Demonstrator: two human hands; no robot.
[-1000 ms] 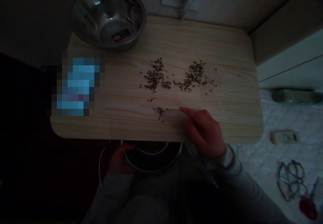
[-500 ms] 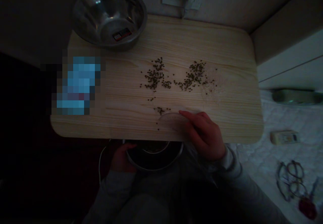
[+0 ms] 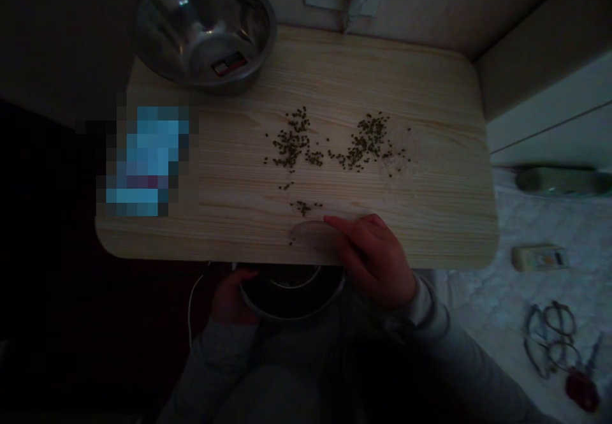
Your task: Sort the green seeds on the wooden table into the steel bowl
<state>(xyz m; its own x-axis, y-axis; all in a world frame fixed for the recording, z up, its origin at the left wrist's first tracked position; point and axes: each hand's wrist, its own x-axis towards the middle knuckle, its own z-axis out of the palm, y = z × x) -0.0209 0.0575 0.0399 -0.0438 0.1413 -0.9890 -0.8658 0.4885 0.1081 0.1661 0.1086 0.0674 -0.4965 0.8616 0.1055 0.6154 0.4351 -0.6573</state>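
My right hand (image 3: 375, 255) is closed on a clear, round-edged plastic piece (image 3: 313, 234), held low over the front of the wooden table (image 3: 229, 220). Its index finger stretches along the piece's upper edge. Just beyond that edge lies a small cluster of dark green beans (image 3: 303, 207). Two larger scatters of beans, one at the left (image 3: 290, 146) and one at the right (image 3: 368, 138), lie mid-table. Below the front edge, my left hand (image 3: 234, 298) grips the left rim of a dark round pan (image 3: 291, 303). The table edge hides part of the pan, and its contents are too dark to make out.
A large steel bowl (image 3: 205, 35) stands at the back left, with a blurred-out bright screen (image 3: 150, 156) in front of it. Right of the table, a white quilted surface (image 3: 478, 309) carries a green bottle (image 3: 561, 182), a pale remote (image 3: 540, 258) and coiled cords (image 3: 549, 338).
My right hand has slid a little leftward with the clear plastic piece along the table's front. My left hand and the pan stay nearly where they were.
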